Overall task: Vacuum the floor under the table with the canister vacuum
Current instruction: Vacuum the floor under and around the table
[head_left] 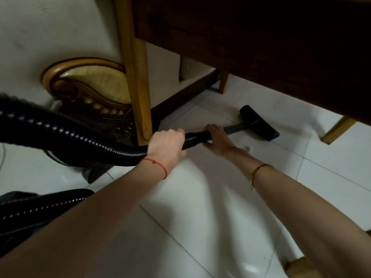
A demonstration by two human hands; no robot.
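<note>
My left hand (167, 146) is wrapped around the black ribbed hose (80, 135), fingers curled over the top of it, near where the ribbing ends. A red string bracelet (158, 165) sits on that wrist. Behind this grip the hose runs back to my left and loops down past my forearm; a second stretch of it lies lower, at my left elbow. The canister itself I cannot make out.

Just ahead of the left hand, my right hand (217, 140) is clamped on the smooth black cuff (197, 137) at the hose end, thumb side up. A thin gold bangle (259, 172) rides on that forearm.

Forward of the right grip, a short grey tube (235, 128) leads to the black floor nozzle (259, 122), which rests flat on the white floor tiles (200, 197), under the edge of the dark wooden table (261, 47).

Left of my left hand, nearly touching it, stands a light wooden table leg (138, 87). Beyond it is a carved dark and gold piece of furniture (90, 91) against the pale wall (60, 27). Further legs stand past the nozzle and off to my right.
</note>
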